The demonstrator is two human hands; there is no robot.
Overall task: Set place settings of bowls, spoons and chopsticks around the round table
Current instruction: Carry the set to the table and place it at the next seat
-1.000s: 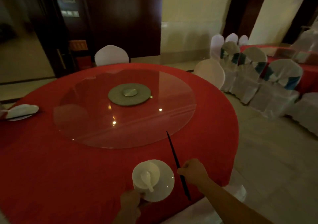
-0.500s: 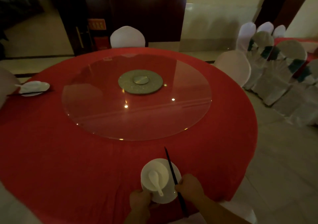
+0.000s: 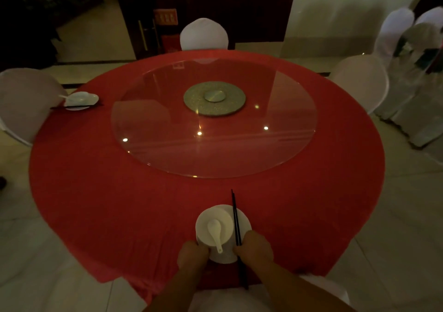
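A white bowl with a white spoon in it sits on a white plate at the near edge of the round red table. My left hand grips the plate's left rim beside the bowl. My right hand holds a pair of black chopsticks, which lie over the plate's right side and point toward the table's centre. Another set of bowl, plate and chopsticks lies at the table's far left.
A glass turntable with a round metal hub covers the table's middle. White-covered chairs stand at the left, far side and right. More covered chairs crowd the right. A white chair back is under my arms.
The view has swung left and down, centring the table. My hands have drawn closer together, and the chopsticks have moved from the cloth right of the plate onto the plate's right side.
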